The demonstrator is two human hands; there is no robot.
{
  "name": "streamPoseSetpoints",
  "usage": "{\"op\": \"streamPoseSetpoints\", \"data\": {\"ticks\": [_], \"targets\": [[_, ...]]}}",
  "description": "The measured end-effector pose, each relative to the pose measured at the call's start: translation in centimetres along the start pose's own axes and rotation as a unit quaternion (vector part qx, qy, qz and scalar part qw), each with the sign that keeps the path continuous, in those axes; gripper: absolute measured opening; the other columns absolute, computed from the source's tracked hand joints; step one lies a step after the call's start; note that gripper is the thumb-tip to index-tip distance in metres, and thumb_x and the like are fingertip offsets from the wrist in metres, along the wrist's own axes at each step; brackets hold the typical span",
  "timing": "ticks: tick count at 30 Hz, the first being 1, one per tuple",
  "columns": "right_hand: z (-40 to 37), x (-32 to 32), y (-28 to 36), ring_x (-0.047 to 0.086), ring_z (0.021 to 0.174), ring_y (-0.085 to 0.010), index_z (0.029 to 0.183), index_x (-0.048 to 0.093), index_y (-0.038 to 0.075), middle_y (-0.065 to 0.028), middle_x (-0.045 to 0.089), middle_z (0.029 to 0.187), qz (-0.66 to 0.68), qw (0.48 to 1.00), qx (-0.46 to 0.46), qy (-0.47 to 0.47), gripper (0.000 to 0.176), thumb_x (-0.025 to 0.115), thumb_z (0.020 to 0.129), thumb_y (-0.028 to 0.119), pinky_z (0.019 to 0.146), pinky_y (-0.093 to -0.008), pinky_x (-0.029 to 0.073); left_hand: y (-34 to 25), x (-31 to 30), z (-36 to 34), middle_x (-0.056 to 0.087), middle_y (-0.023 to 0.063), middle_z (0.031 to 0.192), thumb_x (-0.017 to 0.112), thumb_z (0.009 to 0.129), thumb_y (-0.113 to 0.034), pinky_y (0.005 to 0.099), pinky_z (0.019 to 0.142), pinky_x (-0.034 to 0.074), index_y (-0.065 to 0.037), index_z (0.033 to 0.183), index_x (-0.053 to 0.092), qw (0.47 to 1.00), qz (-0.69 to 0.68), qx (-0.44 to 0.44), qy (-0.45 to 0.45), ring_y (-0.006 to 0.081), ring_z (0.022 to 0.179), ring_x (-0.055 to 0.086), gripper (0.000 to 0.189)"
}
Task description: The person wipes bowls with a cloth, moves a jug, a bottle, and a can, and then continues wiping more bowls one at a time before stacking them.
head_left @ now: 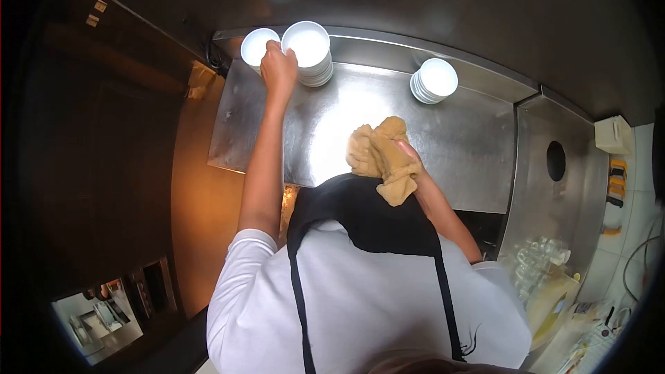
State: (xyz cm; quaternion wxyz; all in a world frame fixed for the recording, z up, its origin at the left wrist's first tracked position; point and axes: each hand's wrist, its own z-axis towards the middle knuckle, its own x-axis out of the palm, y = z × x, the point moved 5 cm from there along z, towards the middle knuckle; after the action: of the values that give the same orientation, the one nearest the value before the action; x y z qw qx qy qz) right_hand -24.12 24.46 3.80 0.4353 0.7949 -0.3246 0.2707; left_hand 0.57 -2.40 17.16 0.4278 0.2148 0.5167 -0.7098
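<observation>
My left hand is at two stacks of white bowls by the back edge of the steel counter. Its fingers are closed at the neighbouring rims of the smaller bowl and the larger bowl stack; which rim it pinches hardest is hidden. Nearer my body, my right hand grips a crumpled tan cloth just above the counter. Part of the cloth hangs down over my black apron. Most of the right fingers are hidden behind the cloth.
Another stack of white bowls stands at the back right of the counter. A raised steel ledge runs behind it. To the right, a steel surface has a round hole, with clear glasses further down.
</observation>
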Motion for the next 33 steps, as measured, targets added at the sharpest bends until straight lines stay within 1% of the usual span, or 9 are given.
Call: {"op": "streamPoseSetpoints", "data": {"ticks": [5,10,12,14,17,20,23,26,33], "targets": [[-2.5,-3.1,3.8,0.069,0.1,-0.0202,0.13,0.062,0.003,-0.0095,0.068,0.113,-0.061,0.988,-0.091,-0.104,0.039,0.061,0.1,0.028,0.087,-0.0344,0.057,1.3,2.5,1.3,0.075,0.0265,0.099,0.072,0.092,-0.024,0.0532,0.086,0.056,0.003,0.109,0.063,0.997,0.061,-0.033,0.042,0.0462,0.094,0.072,0.033],[-5.2,-1.5,14.7,0.067,0.105,-0.0166,0.131,0.061,-0.002,-0.0082,0.069,0.12,-0.164,0.887,-0.394,-0.177,0.043,0.068,0.097,0.022,0.092,-0.0337,0.055,1.2,1.4,0.2,0.075,0.025,0.091,0.076,0.092,-0.038,0.0521,0.081,0.056,-0.001,0.104,0.065,0.998,0.067,-0.016,0.015,0.0456,0.089,0.073,0.041],[-4.9,0.0,18.4,0.065,0.117,-0.0241,0.133,0.059,-0.003,-0.0147,0.066,0.13,-0.284,0.794,-0.493,-0.214,0.05,0.074,0.094,0.023,0.103,-0.0373,0.051,0.5,0.3,-0.6,0.075,0.0213,0.086,0.074,0.093,-0.041,0.0521,0.077,0.055,-0.002,0.103,0.065,0.996,0.085,-0.026,-0.005,0.0445,0.085,0.073,0.041],[-4.1,3.0,21.2,0.058,0.13,-0.0338,0.136,0.058,-0.003,-0.0222,0.06,0.14,-0.519,0.6,-0.544,-0.272,0.062,0.08,0.089,0.03,0.111,-0.042,0.045,0.0,-0.8,-1.9,0.074,0.019,0.083,0.073,0.095,-0.04,0.0524,0.074,0.054,-0.003,0.104,0.065,0.999,0.045,-0.016,-0.008,0.043,0.081,0.072,0.039],[1.9,1.3,19.4,0.05,0.139,-0.0384,0.142,0.054,-0.002,-0.0254,0.055,0.144,-0.79,0.365,-0.441,-0.221,0.086,0.088,0.077,0.042,0.115,-0.0438,0.042,-0.2,-1.6,-5.1,0.07,0.0127,0.073,0.071,0.096,-0.031,0.0481,0.066,0.052,-0.006,0.103,0.067,1.0,-0.021,0.014,-0.006,0.0358,0.07,0.07,0.026],[4.7,1.0,17.8,0.054,0.134,-0.0386,0.138,0.056,-0.004,-0.0276,0.055,0.144,-0.828,0.417,-0.342,-0.153,0.089,0.091,0.071,0.042,0.11,-0.0437,0.048,-0.2,-1.9,-8.9,0.067,0.0102,0.069,0.072,0.096,-0.024,0.0438,0.063,0.051,-0.007,0.1,0.07,0.997,-0.077,0.015,0.027,0.0314,0.066,0.068,0.017],[5.8,0.9,18.4,0.063,0.122,-0.0389,0.128,0.063,-0.005,-0.0272,0.063,0.132,-0.834,0.408,-0.329,-0.173,0.081,0.092,0.066,0.038,0.098,-0.0451,0.055,1.3,-1.4,-13.1,0.066,0.0092,0.068,0.072,0.095,-0.019,0.0418,0.061,0.05,-0.009,0.099,0.072,0.994,-0.078,-0.021,0.074,0.0289,0.064,0.067,0.012],[7.1,0.8,19.2,0.071,0.105,-0.0393,0.118,0.068,-0.003,-0.0244,0.072,0.114,-0.812,0.458,-0.321,-0.167,0.069,0.091,0.064,0.034,0.086,-0.0465,0.058,2.7,0.1,-16.0,0.067,0.0092,0.069,0.072,0.094,-0.019,0.0419,0.061,0.051,-0.01,0.1,0.072,0.989,-0.094,-0.033,0.11,0.0279,0.064,0.067,0.011],[7.0,3.4,17.1,0.073,0.092,-0.0379,0.115,0.071,0.006,-0.02,0.076,0.1,-0.785,0.552,-0.24,-0.145,0.062,0.088,0.064,0.036,0.082,-0.0462,0.058,0.6,1.9,-18.1,0.069,0.0089,0.072,0.074,0.092,-0.016,0.0399,0.064,0.054,-0.01,0.104,0.072,0.979,-0.122,0.008,0.162,0.0271,0.066,0.069,0.014]]}}
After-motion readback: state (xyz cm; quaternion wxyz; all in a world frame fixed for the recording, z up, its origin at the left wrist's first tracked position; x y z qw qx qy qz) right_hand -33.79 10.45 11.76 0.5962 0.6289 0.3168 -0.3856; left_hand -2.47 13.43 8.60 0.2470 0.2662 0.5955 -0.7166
